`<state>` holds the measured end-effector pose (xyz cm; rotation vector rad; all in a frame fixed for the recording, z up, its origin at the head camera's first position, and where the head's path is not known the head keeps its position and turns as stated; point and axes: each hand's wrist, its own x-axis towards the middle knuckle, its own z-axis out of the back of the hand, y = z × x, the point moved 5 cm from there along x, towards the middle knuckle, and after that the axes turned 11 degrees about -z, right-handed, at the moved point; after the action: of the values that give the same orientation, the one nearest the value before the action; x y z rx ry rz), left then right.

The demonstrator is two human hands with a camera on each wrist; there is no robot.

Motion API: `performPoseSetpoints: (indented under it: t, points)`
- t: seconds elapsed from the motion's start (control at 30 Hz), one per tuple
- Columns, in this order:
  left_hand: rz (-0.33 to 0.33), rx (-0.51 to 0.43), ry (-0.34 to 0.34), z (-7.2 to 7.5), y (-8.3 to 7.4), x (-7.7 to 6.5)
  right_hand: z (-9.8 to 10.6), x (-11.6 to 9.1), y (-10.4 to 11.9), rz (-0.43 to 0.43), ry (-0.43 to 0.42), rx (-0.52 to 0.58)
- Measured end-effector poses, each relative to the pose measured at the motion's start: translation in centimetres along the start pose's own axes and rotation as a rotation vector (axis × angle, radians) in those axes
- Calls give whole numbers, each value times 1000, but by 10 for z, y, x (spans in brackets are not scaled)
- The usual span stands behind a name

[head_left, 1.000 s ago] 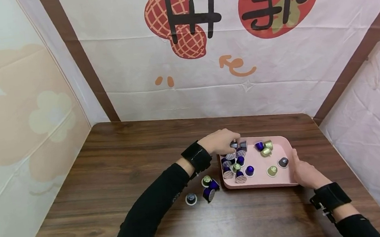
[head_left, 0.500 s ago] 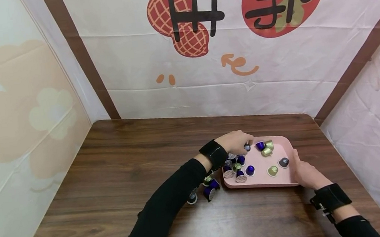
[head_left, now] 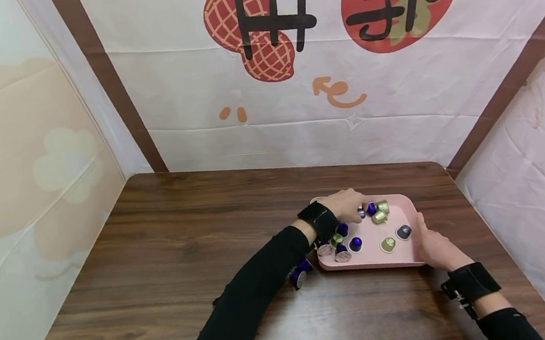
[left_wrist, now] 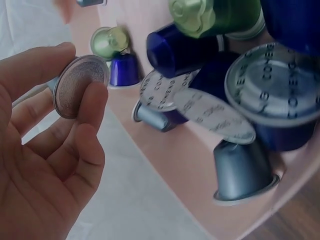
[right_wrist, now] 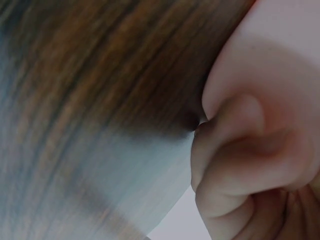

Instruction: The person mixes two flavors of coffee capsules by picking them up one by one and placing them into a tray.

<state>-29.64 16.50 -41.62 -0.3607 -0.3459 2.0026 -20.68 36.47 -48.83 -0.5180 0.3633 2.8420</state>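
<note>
My left hand (head_left: 343,207) is over the upper middle of a pink tray (head_left: 377,260). Between thumb and fingers it pinches a coffee capsule (left_wrist: 77,87), whose round foil lid faces the left wrist camera. Just right of it lie a blue capsule (head_left: 371,209) and two green capsules (head_left: 379,217). Blue, green and grey capsules crowd the tray's left side, partly hidden by my left wrist; a grey capsule (left_wrist: 242,172) stands there. My right hand (head_left: 437,247) grips the tray's right edge, its fingers curled against the wall.
A blue capsule (head_left: 355,244), a green capsule (head_left: 388,245) and a dark grey capsule (head_left: 404,232) stand apart in the tray. Outside it, blue capsules (head_left: 299,278) lie on the wooden table (head_left: 161,248), partly behind my left sleeve. Fabric walls (head_left: 260,143) rise behind.
My left hand has moved right across the tray with the capsule, from the crowded left side toward the blue and green cluster. My right hand stays at the tray's edge.
</note>
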Motion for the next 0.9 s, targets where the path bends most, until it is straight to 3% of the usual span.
performPoseSetpoints:
  t: [0.2, 0.37, 0.63, 0.9]
  points:
    - [-16, -25, -43, -6, 9, 5, 2, 0, 2, 36, -41, -17]
    - [-3, -12, -62, 3, 16, -3, 3, 0, 2, 50, -61, -24]
    - [41, -9, -53, 19, 37, -55, 2, 0, 4, 23, -37, -23]
    - [54, 65, -67, 16, 53, -113, 0, -1, 3, 2, -31, -36]
